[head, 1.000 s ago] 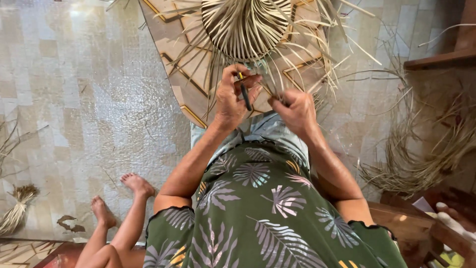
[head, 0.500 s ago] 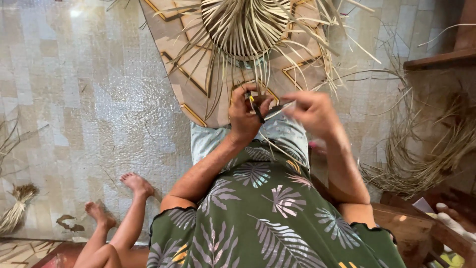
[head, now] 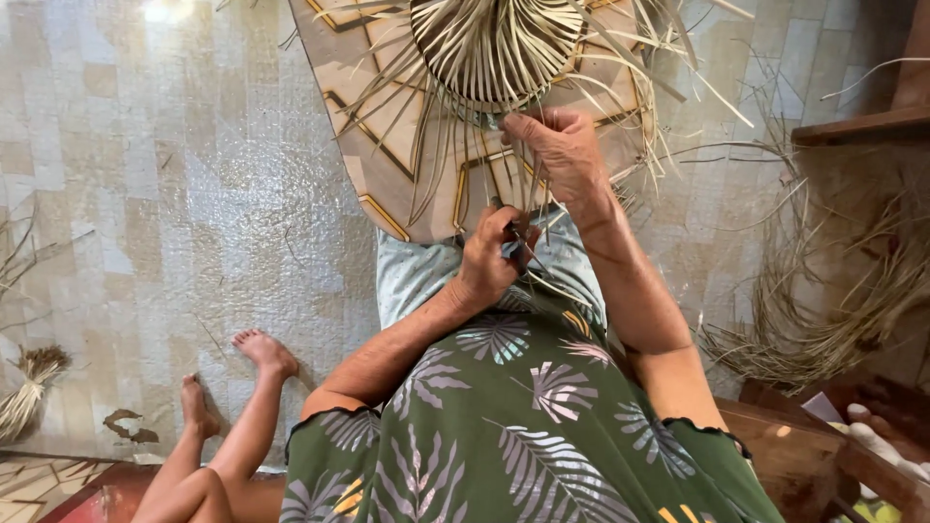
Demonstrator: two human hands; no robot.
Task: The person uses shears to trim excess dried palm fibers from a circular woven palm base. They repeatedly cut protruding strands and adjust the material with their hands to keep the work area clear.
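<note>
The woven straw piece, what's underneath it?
Under the woven straw piece lies a patterned board, resting on the person's lap. The board's middle is covered, so it cannot be seen.

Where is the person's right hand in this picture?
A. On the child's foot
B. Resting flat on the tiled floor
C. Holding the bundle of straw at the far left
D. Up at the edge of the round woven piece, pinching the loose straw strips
D: the right hand is raised at the lower edge of the round woven piece, its fingers closed on loose straw strips.
</note>
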